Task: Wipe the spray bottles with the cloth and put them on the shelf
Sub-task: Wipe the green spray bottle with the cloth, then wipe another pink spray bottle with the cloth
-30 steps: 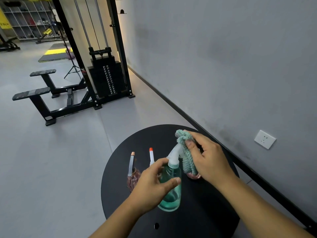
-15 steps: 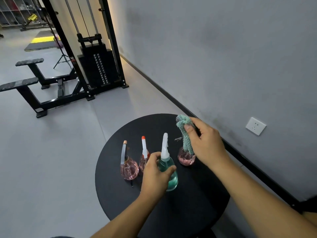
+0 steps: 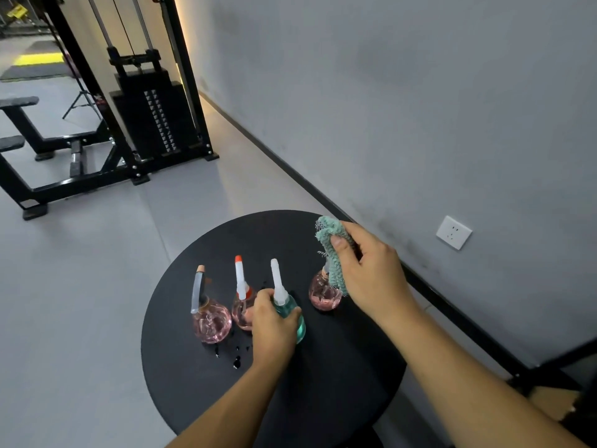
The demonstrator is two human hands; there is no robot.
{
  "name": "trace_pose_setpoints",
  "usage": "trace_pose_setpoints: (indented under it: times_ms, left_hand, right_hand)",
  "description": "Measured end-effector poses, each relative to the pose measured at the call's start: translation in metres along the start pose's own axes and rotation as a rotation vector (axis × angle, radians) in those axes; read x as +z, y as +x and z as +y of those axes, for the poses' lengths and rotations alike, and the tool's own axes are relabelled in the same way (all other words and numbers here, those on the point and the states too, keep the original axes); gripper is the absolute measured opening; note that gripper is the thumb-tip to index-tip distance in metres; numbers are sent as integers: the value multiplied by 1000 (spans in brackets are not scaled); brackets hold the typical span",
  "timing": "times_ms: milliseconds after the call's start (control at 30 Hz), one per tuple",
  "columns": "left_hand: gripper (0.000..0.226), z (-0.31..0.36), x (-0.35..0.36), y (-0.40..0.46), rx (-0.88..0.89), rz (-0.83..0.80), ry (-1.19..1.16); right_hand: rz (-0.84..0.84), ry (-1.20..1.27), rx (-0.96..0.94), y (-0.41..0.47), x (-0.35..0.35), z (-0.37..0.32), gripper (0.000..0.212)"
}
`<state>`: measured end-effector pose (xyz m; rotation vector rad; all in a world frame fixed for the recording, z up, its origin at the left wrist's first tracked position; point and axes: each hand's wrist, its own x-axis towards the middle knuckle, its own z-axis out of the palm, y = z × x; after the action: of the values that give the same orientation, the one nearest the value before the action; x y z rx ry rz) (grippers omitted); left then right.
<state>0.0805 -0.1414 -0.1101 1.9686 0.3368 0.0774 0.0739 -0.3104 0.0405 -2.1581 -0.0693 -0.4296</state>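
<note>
On the round black table (image 3: pixel 323 399) stand four spray bottles in a loose row. The left hand (image 3: pixel 271 328) wraps its fingers round the belly of the green bottle (image 3: pixel 284 302), which rests upright on the tabletop between the middle pink bottle (image 3: pixel 242 305) and the right-hand pink bottle (image 3: pixel 323 294); a third pink bottle (image 3: pixel 210 318) stands furthest left. The right hand (image 3: pixel 371 273) pinches the bunched teal cloth (image 3: pixel 332 250), held above the right-hand pink bottle. The bottles look clear, rounded and liquid-filled, so probably heavy low down and slippery (droplets (image 3: pixel 237 362) lie nearby). The wide body seems the safest hold; the long thin nozzles look flimsy. No shelf is in sight.
</note>
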Motion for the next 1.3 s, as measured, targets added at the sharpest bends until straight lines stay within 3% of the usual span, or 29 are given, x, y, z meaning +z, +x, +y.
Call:
trace_pose_setpoints:
  times_ms: [733, 1067, 1133, 1200, 1300]
  left_hand:
    - [41, 11, 24, 30, 35, 69, 30]
    - [77, -10, 16, 11, 40, 61, 17]
    - [66, -15, 14, -6, 69, 119, -10]
    - [40, -20, 15, -25, 52, 166, -62]
    - [24, -22, 24, -41, -73, 47, -87]
  right_hand:
    - [29, 17, 47, 3, -4, 9, 27]
    - [35, 28, 40, 4, -6, 6, 26]
    - [32, 29, 42, 4, -6, 5, 26]
    - [32, 24, 47, 4, -8, 4, 28]
    - [47, 17, 53, 5, -11, 4, 30]
